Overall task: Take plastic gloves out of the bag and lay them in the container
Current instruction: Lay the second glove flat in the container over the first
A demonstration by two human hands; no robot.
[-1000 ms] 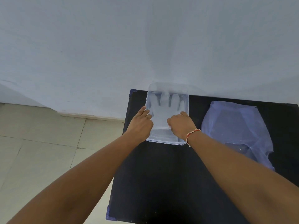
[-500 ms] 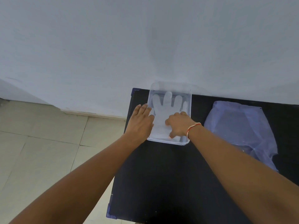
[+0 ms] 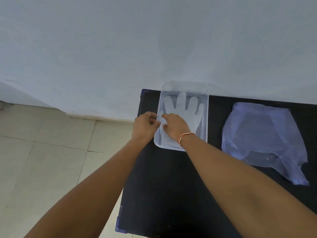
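A clear plastic container (image 3: 205, 117) stands at the far left of the black table (image 3: 171, 186), against the wall. A translucent plastic glove (image 3: 183, 107) lies flat inside it, fingers pointing to the wall. My left hand (image 3: 145, 125) is at the container's left rim, its fingers curled around the glove's thumb flap. My right hand (image 3: 175, 126) lies over the glove's palm, fingertips pinching the same flap next to the left hand. The bluish plastic bag (image 3: 262, 134) lies flattened on the table to the right.
A pale wall rises directly behind the table. Beige tiled floor (image 3: 51, 160) lies to the left, below the table's left edge. Bare black tabletop stretches between me and the container.
My left hand has gone from flat on the rim to curled fingers. My right hand has slid left across the glove to meet it. The bag has not moved.
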